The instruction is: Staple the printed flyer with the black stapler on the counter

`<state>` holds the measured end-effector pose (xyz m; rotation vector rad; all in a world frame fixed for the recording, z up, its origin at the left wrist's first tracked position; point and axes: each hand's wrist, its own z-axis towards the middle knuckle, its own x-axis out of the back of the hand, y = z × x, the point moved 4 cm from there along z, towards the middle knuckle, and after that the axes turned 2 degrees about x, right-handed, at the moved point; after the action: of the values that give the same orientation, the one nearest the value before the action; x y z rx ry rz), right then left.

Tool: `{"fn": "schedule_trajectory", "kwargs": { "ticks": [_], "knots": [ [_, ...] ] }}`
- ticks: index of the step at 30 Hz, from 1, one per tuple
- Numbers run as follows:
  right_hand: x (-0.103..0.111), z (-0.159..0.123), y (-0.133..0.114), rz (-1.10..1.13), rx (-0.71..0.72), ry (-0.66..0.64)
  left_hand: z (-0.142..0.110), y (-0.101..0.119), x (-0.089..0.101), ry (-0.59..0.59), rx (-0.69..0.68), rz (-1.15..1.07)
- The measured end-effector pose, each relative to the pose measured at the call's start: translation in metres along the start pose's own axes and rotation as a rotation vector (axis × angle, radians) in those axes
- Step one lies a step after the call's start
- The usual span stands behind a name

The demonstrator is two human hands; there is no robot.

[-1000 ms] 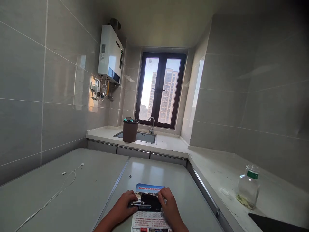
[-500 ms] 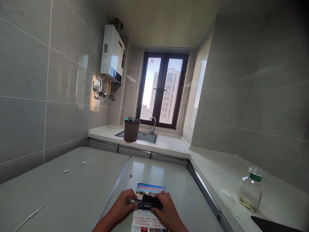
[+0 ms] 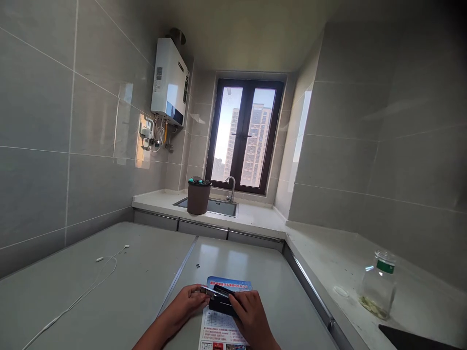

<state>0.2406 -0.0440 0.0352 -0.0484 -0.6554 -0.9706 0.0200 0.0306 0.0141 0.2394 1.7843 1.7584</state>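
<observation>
Above a printed leaflet [image 3: 222, 328], a black stapler [image 3: 222, 305] is held between my two hands. A silver metal part [image 3: 207, 290] sticks out of its left end, tilted up a little. My left hand [image 3: 188, 302] pinches this silver end, fingers closed. My right hand [image 3: 251, 311] grips the right end of the black body, with thumb and fingers wrapped about it. Both hands partly cover the stapler. Beyond the leaflet, small dark strips [image 3: 198, 266] lie on the table.
A white cable [image 3: 82, 296] trails across the table's left half [image 3: 146, 257]. A glass jar [image 3: 377, 287] and a round clear lid [image 3: 341, 291] are on the right counter. At the back, a brown bin [image 3: 199, 198] stands by the sink [image 3: 226, 209].
The stapler has turned and tipped, so its silver part shows more and sits higher. My right fingers have shifted over the black body; my left hand has moved slightly left.
</observation>
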Motion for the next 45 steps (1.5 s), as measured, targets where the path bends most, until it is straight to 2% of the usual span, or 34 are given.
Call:
{"fn": "schedule_trajectory", "kwargs": {
  "ticks": [6, 9, 13, 17, 21, 23, 27, 31, 33, 39, 45],
  "knots": [
    [-0.002, -0.003, -0.01, -0.108, 0.084, 0.052, -0.007, 0.011, -0.007, -0.094, 0.056, -0.113],
    [-0.006, -0.007, -0.013, -0.091, 0.123, 0.05, -0.009, 0.013, -0.008, -0.087, 0.075, -0.134],
    [-0.01, -0.013, -0.012, -0.086, 0.103, 0.073, -0.01, 0.014, -0.009, -0.077, 0.086, -0.135],
    [-0.011, -0.017, -0.015, -0.098, 0.144, 0.024, -0.008, 0.012, -0.007, -0.106, 0.048, -0.165],
    [-0.01, -0.015, -0.02, -0.123, 0.182, -0.043, -0.006, 0.007, -0.003, -0.092, 0.075, -0.198],
    [-0.009, -0.013, -0.021, -0.147, 0.181, -0.011, -0.006, 0.007, -0.003, -0.094, 0.089, -0.223],
    [-0.007, -0.01, -0.021, -0.19, 0.147, 0.175, -0.006, 0.005, -0.001, -0.077, 0.101, -0.286],
    [-0.006, -0.005, -0.019, -0.218, 0.108, 0.185, -0.002, -0.003, 0.007, -0.021, 0.114, -0.316],
    [-0.004, -0.003, -0.015, -0.2, 0.031, 0.154, 0.0, -0.007, 0.01, -0.024, 0.119, -0.319],
    [0.002, -0.011, 0.02, -0.066, -0.411, 0.083, 0.003, -0.018, 0.018, 0.042, 0.168, -0.344],
    [-0.009, -0.031, 0.046, 0.135, -0.807, 0.022, -0.001, -0.015, 0.015, 0.065, 0.177, -0.307]
  ]
}}
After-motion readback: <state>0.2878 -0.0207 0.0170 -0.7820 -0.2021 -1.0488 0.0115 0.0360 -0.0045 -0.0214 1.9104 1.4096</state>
